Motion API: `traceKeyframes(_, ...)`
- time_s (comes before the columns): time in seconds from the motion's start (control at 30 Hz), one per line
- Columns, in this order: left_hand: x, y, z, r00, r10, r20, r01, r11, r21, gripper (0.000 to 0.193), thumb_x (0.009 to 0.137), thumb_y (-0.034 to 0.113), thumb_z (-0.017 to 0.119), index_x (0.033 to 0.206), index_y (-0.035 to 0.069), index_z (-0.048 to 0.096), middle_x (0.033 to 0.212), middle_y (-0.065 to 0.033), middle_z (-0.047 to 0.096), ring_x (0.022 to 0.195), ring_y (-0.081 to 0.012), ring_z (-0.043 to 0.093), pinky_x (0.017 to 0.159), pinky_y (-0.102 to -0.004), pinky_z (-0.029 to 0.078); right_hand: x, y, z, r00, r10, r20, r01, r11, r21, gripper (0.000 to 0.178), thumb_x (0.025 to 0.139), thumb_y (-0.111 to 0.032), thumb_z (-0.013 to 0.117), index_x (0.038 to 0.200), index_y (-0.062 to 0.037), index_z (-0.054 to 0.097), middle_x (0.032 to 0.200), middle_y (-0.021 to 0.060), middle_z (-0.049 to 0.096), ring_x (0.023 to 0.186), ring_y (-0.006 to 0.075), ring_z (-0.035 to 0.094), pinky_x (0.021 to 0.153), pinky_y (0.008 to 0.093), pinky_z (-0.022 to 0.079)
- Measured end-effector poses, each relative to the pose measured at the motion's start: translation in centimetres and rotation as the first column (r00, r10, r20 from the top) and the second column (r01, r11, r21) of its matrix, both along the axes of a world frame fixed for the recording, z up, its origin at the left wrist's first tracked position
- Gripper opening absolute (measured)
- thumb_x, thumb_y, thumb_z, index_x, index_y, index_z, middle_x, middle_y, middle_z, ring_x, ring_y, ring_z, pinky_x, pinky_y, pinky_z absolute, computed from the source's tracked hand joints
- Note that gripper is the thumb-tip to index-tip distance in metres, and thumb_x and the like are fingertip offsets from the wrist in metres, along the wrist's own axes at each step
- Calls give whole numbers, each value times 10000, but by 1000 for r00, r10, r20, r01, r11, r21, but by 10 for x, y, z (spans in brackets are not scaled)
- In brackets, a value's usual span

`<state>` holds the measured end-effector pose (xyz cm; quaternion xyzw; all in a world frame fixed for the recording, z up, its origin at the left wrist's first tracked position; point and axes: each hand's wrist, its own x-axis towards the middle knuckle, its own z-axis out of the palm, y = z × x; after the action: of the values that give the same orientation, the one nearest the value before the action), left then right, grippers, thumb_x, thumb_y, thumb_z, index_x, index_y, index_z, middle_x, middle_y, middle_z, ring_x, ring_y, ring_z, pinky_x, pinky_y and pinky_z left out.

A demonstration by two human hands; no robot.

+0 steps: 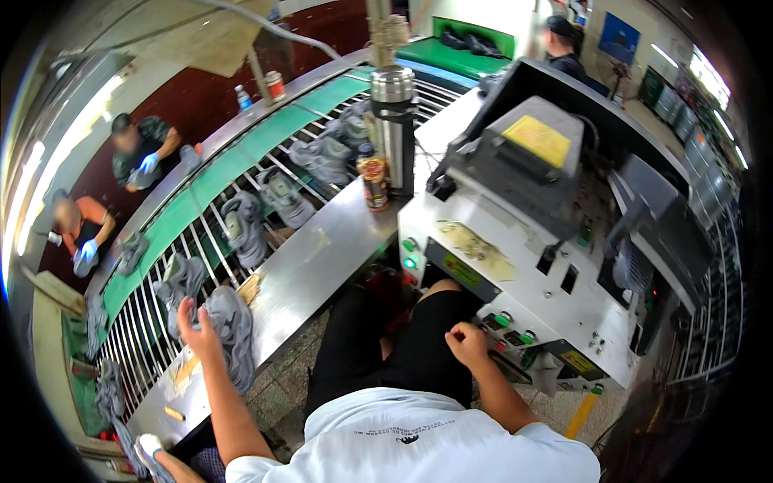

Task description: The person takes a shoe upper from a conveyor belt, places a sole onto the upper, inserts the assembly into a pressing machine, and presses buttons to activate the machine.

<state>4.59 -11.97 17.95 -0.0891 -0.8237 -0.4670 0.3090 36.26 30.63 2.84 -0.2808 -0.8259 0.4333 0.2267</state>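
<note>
My left hand (200, 328) is raised at the near side of the roller line, its fingers stretched apart and nothing in them. Right beside it, grey shoes (231, 326) rest on the steel ledge. Another grey shoe (181, 282) lies on the rollers just beyond. Over by my right thigh, my right hand (467, 344) is curled closed beside the machine's green push buttons (503, 319), with no object showing in it. A white and black machine (483, 241) stands to my right. Inside its right-hand opening sits a grey shoe-like piece (632, 271), partly hidden.
More grey shoes (286, 199) line the rollers along the green belt (213, 181). On the steel ledge (318, 249) stand a drink bottle (373, 179) and a steel thermos (393, 121). Across the line, two people with gloved hands handle shoes. Another person's bare arm (173, 465) shows at lower left.
</note>
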Motion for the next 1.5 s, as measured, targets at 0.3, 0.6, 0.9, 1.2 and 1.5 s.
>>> traceKeyframes(0.3,98,-141,-129,777,-155,610,5,971,241,874,583,111,853,1322,-10,403,1281,-127,511,1148,-245,512,974,-354,410,-84,34,79,924,-69,-377,179,948,264,99,762,-33,659,708,-29,575,641,70,545,540,174,535,520,272,429)
traceKeyframes(0.6,24,-90,-175,917,10,399,-191,889,416,739,655,83,825,1273,-40,440,1228,-140,533,1123,-243,509,985,-350,380,-117,123,157,928,-253,-274,370,711,598,241,738,-59,644,972,-44,588,973,117,599,918,290,580,808,387,465)
traceKeyframes(0.9,-147,-15,-143,818,254,517,-443,851,282,762,677,228,821,1295,-1,440,1240,-175,538,1127,-299,529,971,-380,391,-188,280,191,688,-693,215,416,619,666,630,799,-379,617,1309,-34,483,1274,283,497,1210,408,463,1017,442,380)
traceKeyframes(1.2,-230,-8,-192,847,346,403,-449,872,195,832,684,292,826,1355,55,396,1274,-197,530,1156,-331,525,970,-401,399,-220,388,184,446,-770,457,594,636,492,849,627,-425,668,1348,-27,459,1394,303,383,1261,419,434,1056,429,361)
traceKeyframes(1.5,-183,6,-175,821,424,383,-454,891,-14,689,781,150,682,1368,-14,361,1332,-229,450,1249,-375,433,1052,-411,329,-225,316,208,432,-871,235,783,492,380,910,646,-408,711,1393,-21,364,1439,250,321,1305,425,362,1072,466,342)
